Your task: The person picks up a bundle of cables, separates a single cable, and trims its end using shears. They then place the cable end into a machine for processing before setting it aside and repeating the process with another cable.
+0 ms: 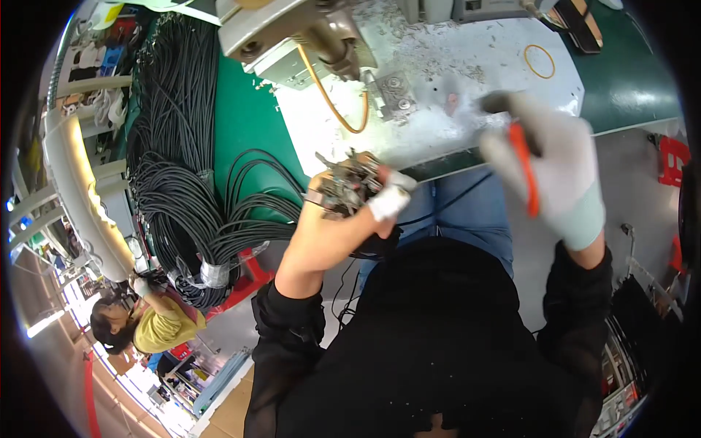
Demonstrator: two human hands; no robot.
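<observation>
Holding a bunch of metal cable ends point(349, 186) in the left hand point(343, 219), fingers closed round it, just off the table point(438, 124) edge. Right hand point(551, 164), gloved, grips an orange-handled tool point(526, 175), blurred. Risks: ends slipping loose from the bunch; tool nicking the bare left fingers.
</observation>
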